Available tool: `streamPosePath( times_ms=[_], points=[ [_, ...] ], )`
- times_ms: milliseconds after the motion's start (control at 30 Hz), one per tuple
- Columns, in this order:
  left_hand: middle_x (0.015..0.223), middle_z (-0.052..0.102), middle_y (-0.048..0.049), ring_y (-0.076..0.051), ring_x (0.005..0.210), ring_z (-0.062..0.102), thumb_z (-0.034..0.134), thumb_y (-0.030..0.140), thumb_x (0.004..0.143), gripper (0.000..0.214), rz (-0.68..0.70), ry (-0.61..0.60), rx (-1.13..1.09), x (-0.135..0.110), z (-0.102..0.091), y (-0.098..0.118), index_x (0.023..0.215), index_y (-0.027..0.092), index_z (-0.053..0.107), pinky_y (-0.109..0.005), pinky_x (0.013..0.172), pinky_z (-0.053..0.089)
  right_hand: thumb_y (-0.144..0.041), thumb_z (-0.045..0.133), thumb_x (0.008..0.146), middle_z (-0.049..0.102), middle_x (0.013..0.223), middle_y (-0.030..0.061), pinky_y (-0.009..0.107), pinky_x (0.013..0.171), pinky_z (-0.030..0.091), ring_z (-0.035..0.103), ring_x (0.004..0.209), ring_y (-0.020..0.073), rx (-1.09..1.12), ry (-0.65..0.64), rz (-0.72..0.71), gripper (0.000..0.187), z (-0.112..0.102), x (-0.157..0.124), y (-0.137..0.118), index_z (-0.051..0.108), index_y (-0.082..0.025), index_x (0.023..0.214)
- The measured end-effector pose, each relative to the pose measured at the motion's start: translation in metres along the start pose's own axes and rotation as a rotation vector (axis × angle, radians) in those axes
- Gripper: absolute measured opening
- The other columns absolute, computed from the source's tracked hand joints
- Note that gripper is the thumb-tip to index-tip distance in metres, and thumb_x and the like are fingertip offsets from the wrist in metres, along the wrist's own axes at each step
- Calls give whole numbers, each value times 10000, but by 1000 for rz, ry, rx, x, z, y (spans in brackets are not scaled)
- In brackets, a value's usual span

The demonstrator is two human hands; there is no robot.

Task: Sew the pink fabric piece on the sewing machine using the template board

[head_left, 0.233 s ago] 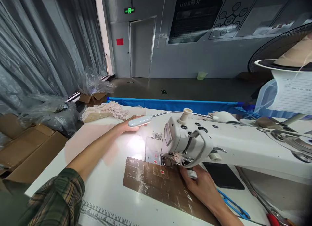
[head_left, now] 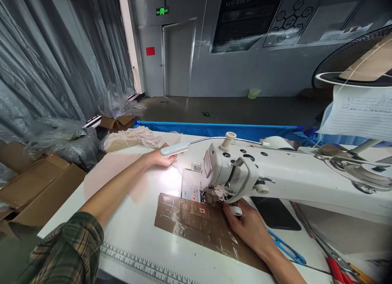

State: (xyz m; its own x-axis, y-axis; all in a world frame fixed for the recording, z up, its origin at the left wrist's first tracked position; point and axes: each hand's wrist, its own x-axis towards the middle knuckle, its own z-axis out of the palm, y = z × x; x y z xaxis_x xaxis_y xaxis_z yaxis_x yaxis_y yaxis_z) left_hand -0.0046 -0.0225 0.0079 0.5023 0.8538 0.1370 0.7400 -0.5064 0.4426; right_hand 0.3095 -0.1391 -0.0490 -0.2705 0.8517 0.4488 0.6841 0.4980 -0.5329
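Left hand (head_left: pixel 159 156) under lamp (head_left: pixel 174 149) — right hand (head_left: pixel 245 224) at sewing machine (head_left: pixel 275 173).

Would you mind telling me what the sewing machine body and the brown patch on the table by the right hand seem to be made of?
The sewing machine looks like painted metal or hard plastic: smooth, glossy off-white. The brown patch looks like packing tape or taped cardboard, shiny, scuffed whitish; hard to say which. The right hand rests on it.
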Motion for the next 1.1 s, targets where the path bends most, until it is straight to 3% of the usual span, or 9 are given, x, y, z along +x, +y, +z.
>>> streamPosePath(
  times_ms=[133, 233, 333, 433, 500, 567, 667, 900, 1100],
  points=[
    [860, 694, -48, -223, 958, 638, 563, 213, 797, 127, -8, 1, -78, -30, -13, 3, 800, 160, 678, -288, 883, 496, -256, 461, 851, 620, 664, 32, 268, 511, 432, 582, 542, 154, 71, -47, -171, 228, -1, -10, -29, 606, -205, 683],
    [879, 692, -55, -215, 1017, 619, 577, 245, 813, 154, -6, 6, -285, -55, -19, 10, 846, 146, 690, -295, 929, 463, -255, 412, 901, 621, 686, 35, 272, 568, 460, 604, 622, 161, 284, -291, -276, 242, 11, -12, -70, 602, -200, 763],
    [895, 689, -56, -171, 899, 622, 596, 249, 802, 323, -73, 12, -474, -70, -18, 14, 1093, 126, 667, -302, 893, 467, -373, 388, 959, 597, 631, -15, 281, 530, 468, 576, 526, 157, 460, -427, 2, 412, 32, 6, -109, 472, -147, 1293],
    [885, 677, -49, -147, 831, 605, 601, 224, 789, 452, -98, 16, -538, -76, -14, 14, 1229, 119, 609, -295, 862, 466, -396, 367, 988, 653, 739, -7, 245, 402, 439, 558, 416, 128, 720, -466, 432, 574, 57, 38, -130, 180, -140, 1467],
    [875, 669, -43, -144, 837, 601, 606, 218, 787, 469, -84, 17, -562, -76, -11, 13, 1246, 122, 599, -287, 859, 460, -317, 358, 992, 635, 658, -25, 214, 334, 387, 533, 360, 122, 837, -393, 606, 498, 73, 57, -134, 220, -109, 1423],
    [877, 664, -39, -143, 838, 600, 620, 218, 780, 481, -77, 15, -579, -74, -10, 12, 1252, 127, 594, -279, 845, 459, -249, 351, 985, 611, 587, -31, 192, 298, 348, 497, 315, 106, 886, -298, 657, 297, 87, 69, -133, 397, -98, 1237],
    [866, 657, -39, -149, 836, 605, 647, 231, 764, 444, -86, 5, -584, -71, -9, 9, 1194, 123, 618, -284, 843, 459, -215, 340, 982, 587, 552, -46, 173, 284, 333, 485, 299, 90, 889, -204, 665, 106, 100, 75, -125, 432, -160, 980],
    [857, 675, -80, -252, 1184, 545, 666, 268, 753, 124, -112, 56, -544, -61, -6, 4, 729, 147, 646, -312, 975, 420, -228, 348, 988, 623, 598, -46, 161, 299, 373, 481, 292, 69, 905, -115, 651, 136, 102, 72, -117, 362, -215, 853],
    [778, 651, -47, -187, 940, 620, 637, 231, 750, 95, -100, 115, -470, -56, 1, 3, 725, 141, 623, -266, 856, 467, -224, 376, 969, 604, 559, -50, 152, 302, 390, 515, 312, 80, 935, -73, 665, 140, 106, 71, -116, 361, -218, 830]
  ],
)
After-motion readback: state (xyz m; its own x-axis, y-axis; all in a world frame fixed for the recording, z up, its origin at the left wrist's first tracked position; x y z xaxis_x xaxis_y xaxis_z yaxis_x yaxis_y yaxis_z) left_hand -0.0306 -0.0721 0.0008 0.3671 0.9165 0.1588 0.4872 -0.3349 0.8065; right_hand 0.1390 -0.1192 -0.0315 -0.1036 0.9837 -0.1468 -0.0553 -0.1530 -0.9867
